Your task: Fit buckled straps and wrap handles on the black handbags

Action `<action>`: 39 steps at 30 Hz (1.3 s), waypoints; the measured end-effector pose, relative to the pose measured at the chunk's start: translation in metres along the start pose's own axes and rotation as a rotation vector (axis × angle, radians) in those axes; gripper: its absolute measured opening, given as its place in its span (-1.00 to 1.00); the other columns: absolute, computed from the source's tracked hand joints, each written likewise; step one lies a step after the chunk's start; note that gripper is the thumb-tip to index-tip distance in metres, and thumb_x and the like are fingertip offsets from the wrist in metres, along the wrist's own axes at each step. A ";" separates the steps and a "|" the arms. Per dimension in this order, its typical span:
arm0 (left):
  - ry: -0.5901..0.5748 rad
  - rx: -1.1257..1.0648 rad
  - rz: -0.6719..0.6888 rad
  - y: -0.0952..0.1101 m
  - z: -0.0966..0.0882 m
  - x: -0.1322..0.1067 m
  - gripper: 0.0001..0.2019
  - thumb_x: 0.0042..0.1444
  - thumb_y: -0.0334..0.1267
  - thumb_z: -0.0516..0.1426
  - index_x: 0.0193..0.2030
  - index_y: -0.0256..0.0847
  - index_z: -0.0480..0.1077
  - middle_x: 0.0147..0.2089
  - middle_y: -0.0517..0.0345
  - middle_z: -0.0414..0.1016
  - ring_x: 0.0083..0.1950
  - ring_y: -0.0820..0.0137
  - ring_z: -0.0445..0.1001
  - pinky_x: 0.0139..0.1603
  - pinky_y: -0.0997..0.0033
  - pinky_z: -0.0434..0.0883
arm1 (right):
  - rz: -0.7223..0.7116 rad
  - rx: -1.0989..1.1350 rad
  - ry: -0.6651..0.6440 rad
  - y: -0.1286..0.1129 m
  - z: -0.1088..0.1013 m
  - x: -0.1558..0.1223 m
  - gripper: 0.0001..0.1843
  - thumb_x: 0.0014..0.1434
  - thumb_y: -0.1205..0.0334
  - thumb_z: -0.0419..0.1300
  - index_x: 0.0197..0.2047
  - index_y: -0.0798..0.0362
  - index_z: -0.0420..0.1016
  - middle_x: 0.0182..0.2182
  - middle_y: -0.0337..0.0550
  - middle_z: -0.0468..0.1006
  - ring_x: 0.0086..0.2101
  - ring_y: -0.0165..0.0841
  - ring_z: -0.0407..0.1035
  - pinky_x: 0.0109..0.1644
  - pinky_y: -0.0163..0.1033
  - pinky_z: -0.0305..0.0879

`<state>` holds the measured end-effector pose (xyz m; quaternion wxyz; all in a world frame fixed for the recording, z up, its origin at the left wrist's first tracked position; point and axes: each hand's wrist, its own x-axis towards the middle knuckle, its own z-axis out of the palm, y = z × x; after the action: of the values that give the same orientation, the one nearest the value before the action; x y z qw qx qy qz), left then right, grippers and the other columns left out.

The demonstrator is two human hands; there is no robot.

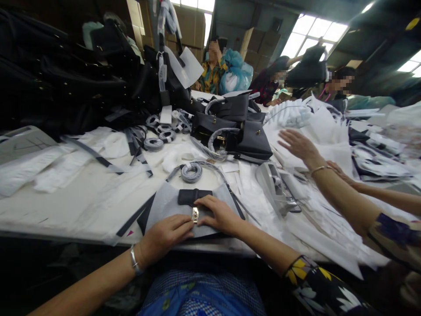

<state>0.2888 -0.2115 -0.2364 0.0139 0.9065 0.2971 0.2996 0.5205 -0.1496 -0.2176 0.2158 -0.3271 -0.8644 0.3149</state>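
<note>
A black handbag [142, 219] lies at the table's front edge, its front covered by a pale grey sheet [167, 202]. A short black flap strap [187, 197] crosses the sheet and ends in a gold clasp [195, 215]. My right hand [222, 215] has its thumb and forefinger curled about the clasp from the right. My left hand [166, 237] lies on the sheet with fingers stretched out, their tips beside the clasp's lower left. Behind the bag rests a wrapped, coiled strap [191, 172], inside the loop of the bag's handle.
Finished-looking black handbags [253, 140] stand farther back, near wrapped strap coils [153, 144]. A grey tape dispenser [274, 184] sits to the right. A co-worker's hand [301, 147] reaches over white sheets [322, 127]. Black bags [66, 74] pile up at left.
</note>
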 end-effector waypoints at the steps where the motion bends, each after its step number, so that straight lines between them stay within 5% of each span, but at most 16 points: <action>1: -0.002 -0.007 -0.021 0.000 0.001 -0.001 -0.79 0.31 -0.28 0.10 0.03 -0.29 0.42 -0.02 -0.06 0.56 -0.04 0.29 0.55 -0.05 0.35 0.55 | -0.012 -0.004 -0.003 0.000 0.000 0.000 -0.38 0.01 0.08 0.45 0.10 0.04 0.41 -0.03 -0.01 0.49 -0.01 -0.20 0.38 0.10 -0.12 0.33; 9: -0.084 -0.077 -0.113 -0.002 0.000 -0.005 -0.79 0.29 -0.26 0.13 0.03 -0.22 0.40 0.03 0.00 0.53 0.03 0.28 0.52 0.02 0.33 0.51 | -0.035 -0.052 0.099 -0.003 0.013 -0.008 -0.57 0.16 0.06 0.33 0.04 0.02 0.38 -0.08 -0.05 0.50 -0.03 -0.20 0.36 0.07 -0.12 0.32; 21: -0.211 -0.158 -0.276 -0.006 -0.007 0.007 -0.70 0.21 -0.15 0.21 0.02 -0.17 0.33 -0.03 0.04 0.54 -0.03 0.26 0.53 -0.03 0.32 0.49 | 0.096 -0.070 0.266 -0.002 0.022 -0.016 -0.53 0.13 0.03 0.36 0.03 0.00 0.35 -0.24 -0.13 0.56 -0.21 -0.23 0.43 -0.08 -0.14 0.36; 27: -0.246 -0.127 -0.255 -0.004 -0.006 0.008 -0.83 0.27 -0.16 0.14 -0.08 -0.16 0.37 0.01 0.03 0.52 0.00 0.26 0.51 -0.01 0.31 0.46 | 0.161 0.108 0.288 0.001 0.027 -0.016 -0.58 0.19 0.26 0.30 0.08 -0.06 0.28 -0.19 -0.23 0.64 -0.31 -0.34 0.48 -0.08 -0.19 0.36; 30: -0.282 -0.155 -0.282 -0.004 -0.010 0.009 -0.85 0.27 -0.16 0.15 -0.09 -0.15 0.37 0.02 0.06 0.51 0.03 0.28 0.49 0.02 0.34 0.43 | 0.186 0.215 0.304 0.003 0.027 -0.015 -0.67 0.20 0.20 0.29 0.02 -0.04 0.35 -0.21 -0.23 0.67 -0.30 -0.34 0.52 -0.05 -0.20 0.36; 34: -0.318 -0.136 -0.259 -0.003 -0.012 0.014 -0.86 0.28 -0.17 0.13 -0.09 -0.14 0.38 -0.01 0.08 0.51 -0.01 0.29 0.50 -0.04 0.36 0.45 | 0.262 0.208 0.255 0.002 0.017 -0.010 -0.78 0.23 0.10 0.24 -0.08 -0.01 0.49 -0.27 -0.19 0.68 -0.31 -0.30 0.54 -0.19 -0.22 0.37; 39: -0.332 -0.061 -0.196 -0.005 -0.006 0.016 -0.80 0.29 -0.22 0.11 0.03 -0.14 0.38 0.03 0.03 0.52 -0.02 0.24 0.50 -0.03 0.28 0.47 | 0.234 0.030 0.091 -0.028 -0.015 0.020 -0.85 0.09 0.29 0.31 -0.22 0.02 0.61 -0.41 -0.12 0.67 -0.41 -0.25 0.52 -0.33 -0.23 0.32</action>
<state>0.2934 -0.1997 -0.2243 0.1192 0.9093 0.3685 0.1521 0.5039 -0.1459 -0.1844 0.2215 -0.4365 -0.8049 0.3354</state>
